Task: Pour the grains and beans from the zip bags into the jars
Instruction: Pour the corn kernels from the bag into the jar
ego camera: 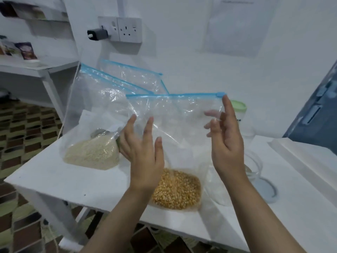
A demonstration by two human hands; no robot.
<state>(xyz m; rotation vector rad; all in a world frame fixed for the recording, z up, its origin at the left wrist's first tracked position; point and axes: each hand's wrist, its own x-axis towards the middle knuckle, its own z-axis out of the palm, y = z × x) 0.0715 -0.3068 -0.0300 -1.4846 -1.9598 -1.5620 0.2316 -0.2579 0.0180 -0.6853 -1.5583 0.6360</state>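
A clear zip bag point(175, 114) with a blue zip strip stands upright at the table's front centre, yellow corn kernels point(176, 190) heaped in its bottom. My left hand point(144, 154) is in front of the bag's left half with fingers spread and straight. At the bag's right edge is my right hand point(228, 143), one finger pointing up near the blue slider and other fingers showing blurred through the plastic. A second zip bag holding pale grains point(91, 154) stands to the left. An open glass jar point(254, 167) sits right of my right hand.
Empty-looking zip bags point(133, 75) lean on the wall behind. A green-lidded jar point(238, 106) stands behind my right hand. A round grey-blue lid point(267, 190) lies on the white table point(45, 181). Shelves are at the left, and a raised white ledge point(300, 157) at the right.
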